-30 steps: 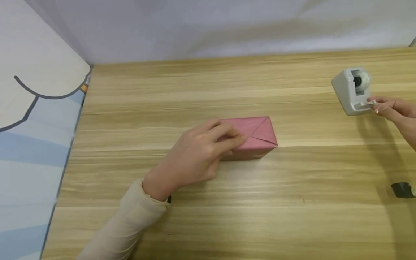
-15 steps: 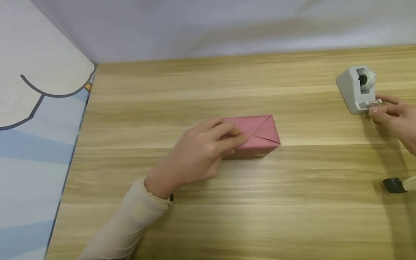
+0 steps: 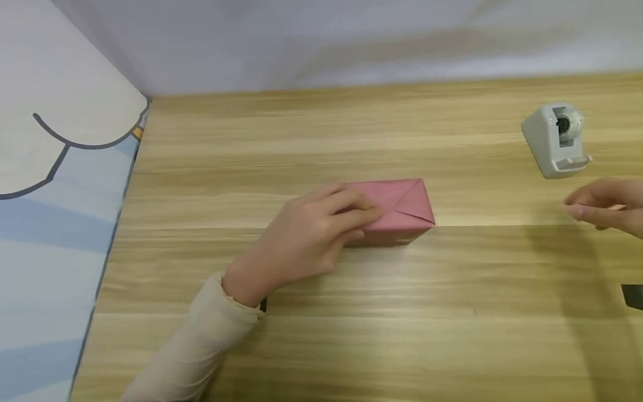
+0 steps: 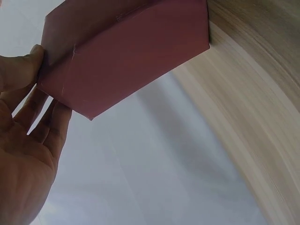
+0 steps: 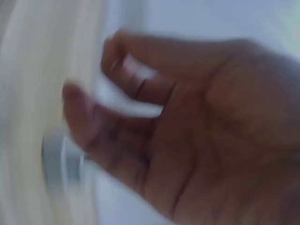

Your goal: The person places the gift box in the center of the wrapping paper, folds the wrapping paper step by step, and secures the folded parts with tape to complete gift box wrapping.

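Observation:
A pink paper-wrapped box (image 3: 397, 204) with folded flaps on top rests on the wooden table. My left hand (image 3: 306, 234) grips its left end, fingertips on the top paper. The left wrist view shows the box's side (image 4: 126, 61) with the thumb and fingers around one end. At the right edge, my right hand (image 3: 610, 204) hovers over the table, thumb and forefinger together. They pinch what looks like a small piece of clear tape (image 3: 565, 206), hardly visible. Behind that hand stands a grey tape dispenser (image 3: 545, 142); the right wrist view is blurred.
The wooden table (image 3: 301, 346) meets a pale wall (image 3: 351, 44) at the back. A printed blue-and-white panel (image 3: 55, 251) borders its left side. A black object (image 3: 634, 296), partly cut off, shows near the right sleeve's side.
My right hand has left the dispenser's cutter, where it held the tape end, and moved nearer to me. My left hand and the box stay in place.

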Tool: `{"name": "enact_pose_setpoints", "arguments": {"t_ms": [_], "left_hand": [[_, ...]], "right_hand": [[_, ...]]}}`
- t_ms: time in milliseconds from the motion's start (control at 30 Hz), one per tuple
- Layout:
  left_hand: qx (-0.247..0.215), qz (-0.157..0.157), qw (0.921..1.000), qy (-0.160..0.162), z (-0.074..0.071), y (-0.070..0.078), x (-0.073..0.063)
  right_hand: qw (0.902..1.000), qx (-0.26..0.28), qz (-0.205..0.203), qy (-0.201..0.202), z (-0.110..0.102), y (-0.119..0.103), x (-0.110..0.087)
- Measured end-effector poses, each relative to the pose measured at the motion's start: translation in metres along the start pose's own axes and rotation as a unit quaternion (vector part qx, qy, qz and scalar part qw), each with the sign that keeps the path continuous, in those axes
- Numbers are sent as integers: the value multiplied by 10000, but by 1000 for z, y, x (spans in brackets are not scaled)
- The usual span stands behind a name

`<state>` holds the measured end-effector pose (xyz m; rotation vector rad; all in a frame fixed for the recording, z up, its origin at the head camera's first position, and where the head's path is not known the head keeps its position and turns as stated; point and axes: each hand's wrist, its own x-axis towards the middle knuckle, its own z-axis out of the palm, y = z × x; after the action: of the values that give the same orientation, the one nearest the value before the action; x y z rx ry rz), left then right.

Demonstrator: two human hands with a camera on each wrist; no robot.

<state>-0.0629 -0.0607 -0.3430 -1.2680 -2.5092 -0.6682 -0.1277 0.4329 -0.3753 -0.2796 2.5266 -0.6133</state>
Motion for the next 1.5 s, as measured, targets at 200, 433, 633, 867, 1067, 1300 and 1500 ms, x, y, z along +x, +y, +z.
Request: {"name": "enact_pose_setpoints", "arguments": {"t_ms": [200, 433, 633, 867, 1067, 1300, 1500], "left_hand": [[-84, -138, 9998, 135, -1, -1, -7], [-119, -199, 9993, 283, 5, 4, -10], [-22, -129, 9993, 338, 7, 6, -9], [-125, -140, 9993, 336, 8, 8, -10], [-476, -117, 9980, 389, 7, 7, -11], [-621, -282, 9971, 345, 7, 7, -10], [-722, -284, 9962, 385, 7, 6, -10]], "right_hand": [[9714, 347, -2249, -673, 1, -152, 0], [9641, 297, -2342, -1213, 12, -247, 26], [9649, -250, -2261, -1310, 15, -265, 39], [9546, -686, -2268, -1803, 13, -281, 47], [9568, -933, -1899, -1994, 13, -292, 50], [9608, -959, -1659, -2003, 14, -298, 54], [9645, -804, -1484, -2034, 16, -300, 57]]}}
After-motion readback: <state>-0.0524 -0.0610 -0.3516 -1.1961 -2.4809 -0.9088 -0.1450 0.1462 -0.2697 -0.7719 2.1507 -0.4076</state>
